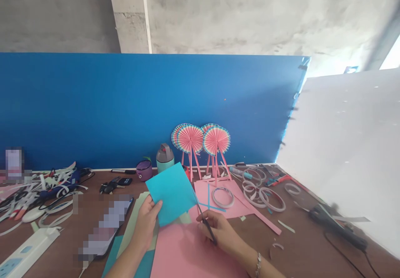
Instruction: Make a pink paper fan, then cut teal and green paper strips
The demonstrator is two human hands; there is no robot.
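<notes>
My left hand (146, 219) pinches the lower left edge of a bright blue sheet of paper (171, 192), thumb on its face. The sheet is tilted up above the table. In my right hand (220, 230) is a pair of scissors (208, 229) with dark handles. Their blades point up along the sheet's right edge; whether they touch the paper I cannot tell. Below both hands lies a large pink sheet (184, 251), with pale green sheets (133, 217) and a darker blue sheet (111, 255) beside it to the left.
Round pink paper fans (190, 138) stand at the back, by a grey and teal bottle (165, 158) and a purple cup (144, 170). Tape rolls (223, 197) lie to the right, near a black corded tool (337, 228). A phone (108, 228) and white power strip (28, 253) sit left.
</notes>
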